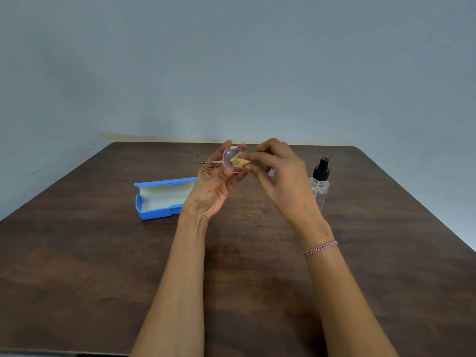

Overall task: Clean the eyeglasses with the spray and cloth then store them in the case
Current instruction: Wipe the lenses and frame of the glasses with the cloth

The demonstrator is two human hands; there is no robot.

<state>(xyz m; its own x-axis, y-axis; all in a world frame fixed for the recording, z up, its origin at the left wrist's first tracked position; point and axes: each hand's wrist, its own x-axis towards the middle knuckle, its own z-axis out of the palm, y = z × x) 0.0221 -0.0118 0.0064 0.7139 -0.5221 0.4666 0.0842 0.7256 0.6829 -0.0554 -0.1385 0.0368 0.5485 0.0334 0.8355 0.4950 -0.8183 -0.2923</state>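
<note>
Above the counter [103, 253], the left hand [213, 188] grips the eyeglasses [230, 161] while the right hand [279, 176] pinches a tan cloth [238, 161] against a lens.

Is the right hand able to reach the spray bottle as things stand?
Probably yes: the spray bottle stands beside the right hand with nothing between them, though that hand pinches the cloth.

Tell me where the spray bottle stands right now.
In the head view, the spray bottle stands upright on the table at the person's right, just right of the right hand, across from the open blue case on the left.
</note>
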